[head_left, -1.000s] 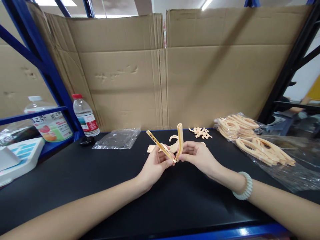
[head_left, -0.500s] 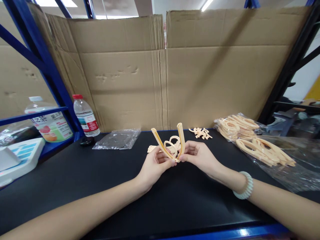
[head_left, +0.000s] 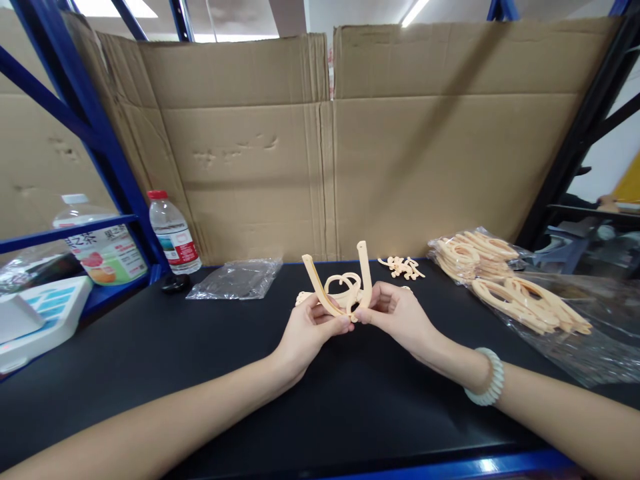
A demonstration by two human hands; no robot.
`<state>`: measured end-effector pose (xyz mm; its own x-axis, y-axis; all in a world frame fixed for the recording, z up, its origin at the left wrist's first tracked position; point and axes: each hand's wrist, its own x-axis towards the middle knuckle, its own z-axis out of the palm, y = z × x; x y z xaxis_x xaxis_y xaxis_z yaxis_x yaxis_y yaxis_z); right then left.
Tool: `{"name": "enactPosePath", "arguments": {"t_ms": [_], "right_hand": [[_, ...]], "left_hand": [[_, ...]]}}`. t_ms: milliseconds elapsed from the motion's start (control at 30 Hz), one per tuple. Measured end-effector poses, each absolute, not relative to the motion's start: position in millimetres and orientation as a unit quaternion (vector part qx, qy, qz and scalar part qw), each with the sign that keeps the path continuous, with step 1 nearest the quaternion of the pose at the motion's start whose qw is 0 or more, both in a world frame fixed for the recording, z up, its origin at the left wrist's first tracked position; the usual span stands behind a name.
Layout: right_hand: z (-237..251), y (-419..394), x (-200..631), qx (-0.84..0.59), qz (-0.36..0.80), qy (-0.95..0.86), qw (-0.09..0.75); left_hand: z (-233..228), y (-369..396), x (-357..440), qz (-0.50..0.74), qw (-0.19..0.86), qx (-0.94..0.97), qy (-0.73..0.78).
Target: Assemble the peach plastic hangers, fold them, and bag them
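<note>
Turned since the earlier frame, a pale U-shaped frame (head_left: 365, 275) presents the broad face of its right prong, a small hole near the tip, where a narrow edge showed before. Held over the middle of a black surface (head_left: 320, 413), it stands prongs up between a person's two hands. The left hand (head_left: 311, 332) pinches it by the lower left bend, thumb in front; the right hand (head_left: 401, 315) grips the foot of the other prong, fingers folded behind. (Whether the frame is one part or two meeting at the bottom cannot be told, as fingertips cover much of the bend.) Just beyond are curled pieces (head_left: 350, 276), partly hidden, with small parts (head_left: 401, 267) to their right and bagged pieces (head_left: 525, 303) farther off. Spreading the prongs too hard could crack the bend or pull a joint apart, if one exists; a slack pinch could let the frame twist or drop. Hands drifting forward could knock the curled pieces, which sit close behind the knuckles.
</note>
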<state>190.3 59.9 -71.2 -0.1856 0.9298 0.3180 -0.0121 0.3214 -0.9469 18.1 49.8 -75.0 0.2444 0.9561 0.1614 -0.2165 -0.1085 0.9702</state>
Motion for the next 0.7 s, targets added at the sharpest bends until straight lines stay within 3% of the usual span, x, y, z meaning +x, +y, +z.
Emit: {"name": "enactPosePath", "arguments": {"t_ms": [233,433,700], "right_hand": [[-73,62,190,-0.365,0.452,-0.626,0.520],[-59,77,213,-0.295,0.541,-0.634,0.467],[-38,102,258,-0.336,0.331,-0.796,0.379]], "left_hand": [[-74,50,19,0.512,0.574,0.531,0.355],[-65,55,11,0.525,0.559,0.529,0.363],[-57,67,-4,0.559,0.579,0.477,0.353]]}}
